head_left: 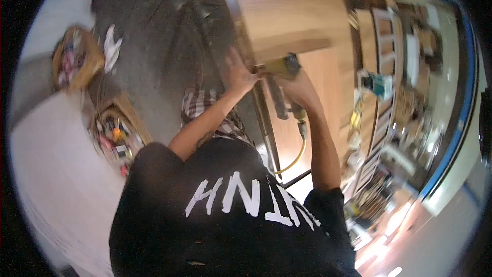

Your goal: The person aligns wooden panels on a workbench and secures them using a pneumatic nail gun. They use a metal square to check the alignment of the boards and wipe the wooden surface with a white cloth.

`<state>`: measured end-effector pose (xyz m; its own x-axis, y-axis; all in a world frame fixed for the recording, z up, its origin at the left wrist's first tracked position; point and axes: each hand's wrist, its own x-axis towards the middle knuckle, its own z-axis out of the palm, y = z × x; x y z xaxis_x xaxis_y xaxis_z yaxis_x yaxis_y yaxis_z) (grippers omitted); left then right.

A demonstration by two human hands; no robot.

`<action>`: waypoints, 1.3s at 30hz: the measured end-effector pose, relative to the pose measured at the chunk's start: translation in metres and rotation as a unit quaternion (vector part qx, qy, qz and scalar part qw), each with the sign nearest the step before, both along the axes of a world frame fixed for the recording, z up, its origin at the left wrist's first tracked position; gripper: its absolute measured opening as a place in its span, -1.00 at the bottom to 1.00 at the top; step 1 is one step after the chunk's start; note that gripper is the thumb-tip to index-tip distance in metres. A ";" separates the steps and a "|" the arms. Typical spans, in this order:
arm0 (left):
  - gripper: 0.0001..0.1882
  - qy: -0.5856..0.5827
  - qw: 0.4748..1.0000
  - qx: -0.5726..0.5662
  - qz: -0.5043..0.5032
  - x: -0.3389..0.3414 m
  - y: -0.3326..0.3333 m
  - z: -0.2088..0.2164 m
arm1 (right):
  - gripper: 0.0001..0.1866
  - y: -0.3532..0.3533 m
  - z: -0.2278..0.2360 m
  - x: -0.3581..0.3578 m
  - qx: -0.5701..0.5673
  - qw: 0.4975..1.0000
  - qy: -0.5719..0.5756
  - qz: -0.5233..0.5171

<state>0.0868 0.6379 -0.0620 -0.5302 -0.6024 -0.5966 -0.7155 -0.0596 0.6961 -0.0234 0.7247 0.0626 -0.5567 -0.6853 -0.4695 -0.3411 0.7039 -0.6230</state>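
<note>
**Head view: gripping an air nailer (pixel 283 67) at the edge of a wooden panel (pixel 319 92)**

Lies sideways over the panel's left edge, nose toward the left, black cap (pixel 293 60) toward the right. Looks like a nailer by shape; too blurred for finer detail. Wrapped round its handle by the right hand (pixel 297 86), probably to carry the weight and keep the nose level with the edge. Cannot tell contact from a slim gap at the nose.

Spread wide just beside the nose: the left hand (pixel 240 74), thumb side toward the edge, likely to steady or guide there. Cannot tell whether pressing or merely hovering.

Trailing from the handle's end, a yellow hose (pixel 301 155), curving down toward the body, perhaps to stay clear of both hands. Cannot make out any support beneath the panel.

Close below, a black shirt (pixel 230 243) with white lettering and checked clothing (pixel 193 103) over the legs. Farther left, on and near the dark floor (pixel 154 41), two filled cardboard boxes (pixel 95 65) and a white scrap (pixel 111 48). Off to the right, ladder-like wooden frames (pixel 378 36), a teal box (pixel 382 87) and crowded clutter, with a blue rail (pixel 451 149) beyond.
</note>
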 end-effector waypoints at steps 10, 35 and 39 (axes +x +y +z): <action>-0.05 0.142 0.914 -0.347 -0.153 0.030 -0.044 -0.090 | -0.44 0.061 -0.021 0.039 -0.153 0.973 0.049 -0.164; -0.69 0.108 0.987 0.078 0.090 0.017 -0.062 -0.057 | -0.40 0.534 0.027 0.284 0.075 0.670 0.226 -0.703; -0.69 0.095 0.992 -0.012 0.077 0.048 -0.090 -0.101 | -0.32 0.548 -0.019 0.234 0.181 0.676 0.263 -0.664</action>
